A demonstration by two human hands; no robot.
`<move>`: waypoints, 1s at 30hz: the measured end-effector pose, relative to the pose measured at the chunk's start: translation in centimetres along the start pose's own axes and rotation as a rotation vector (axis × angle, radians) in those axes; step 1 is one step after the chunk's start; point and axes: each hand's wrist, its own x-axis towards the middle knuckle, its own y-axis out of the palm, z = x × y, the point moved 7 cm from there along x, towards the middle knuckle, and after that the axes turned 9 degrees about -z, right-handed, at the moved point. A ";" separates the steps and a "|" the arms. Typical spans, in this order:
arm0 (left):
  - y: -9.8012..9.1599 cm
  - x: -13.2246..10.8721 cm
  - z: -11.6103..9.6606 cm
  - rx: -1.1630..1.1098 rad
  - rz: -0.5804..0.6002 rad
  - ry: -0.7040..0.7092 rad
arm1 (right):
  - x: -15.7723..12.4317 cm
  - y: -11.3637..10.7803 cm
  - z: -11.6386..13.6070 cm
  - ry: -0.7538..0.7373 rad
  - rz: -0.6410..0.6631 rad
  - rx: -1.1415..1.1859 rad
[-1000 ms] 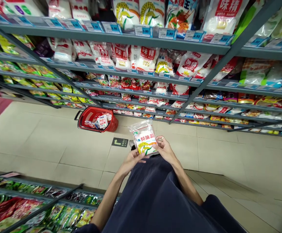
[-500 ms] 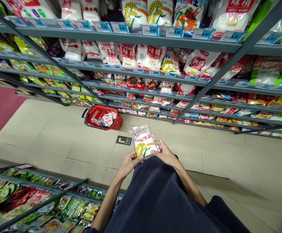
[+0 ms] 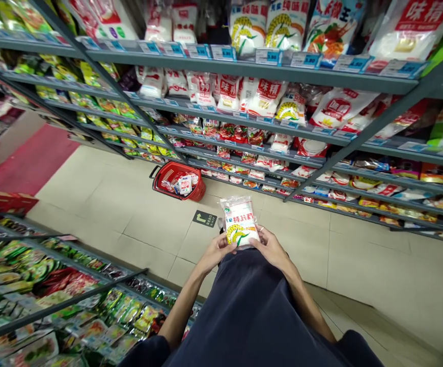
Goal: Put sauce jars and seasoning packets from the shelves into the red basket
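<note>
I hold a small clear packet of white powder (image 3: 239, 221) with red lettering and a yellow-green emblem, upright in front of my waist. My left hand (image 3: 217, 251) grips its lower left edge with curled fingers. My right hand (image 3: 272, 248) grips its lower right edge, fingers closed round it. Both hands sit close together above my dark clothing. A red shopping basket (image 3: 178, 179) with several small packets in it stands on the tiled floor ahead and to the left, next to the bottom shelf.
Grey shelving (image 3: 244, 66) full of white and red seasoning bags runs across the front and right. A lower shelf of colourful snack packs (image 3: 53, 285) is at my left. A green arrow sticker (image 3: 205, 218) lies on the beige floor tiles. Red flooring (image 3: 30, 163) lies far left.
My view has swung left, showing more of the left aisle and lower shelf. The packet stays in both hands and now stands a little straighter.
</note>
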 end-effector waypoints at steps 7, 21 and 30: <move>0.4 0.4 -1.0 -0.090 -0.019 0.087 | -0.3 -0.3 1.5 0.032 0.033 0.019; 2.9 0.3 -7.8 0.095 0.010 0.446 | 1.5 -2.2 6.2 -0.158 -0.235 -0.065; 3.4 2.0 -6.8 0.003 -0.062 0.446 | 1.9 -3.5 4.6 -0.107 -0.304 0.052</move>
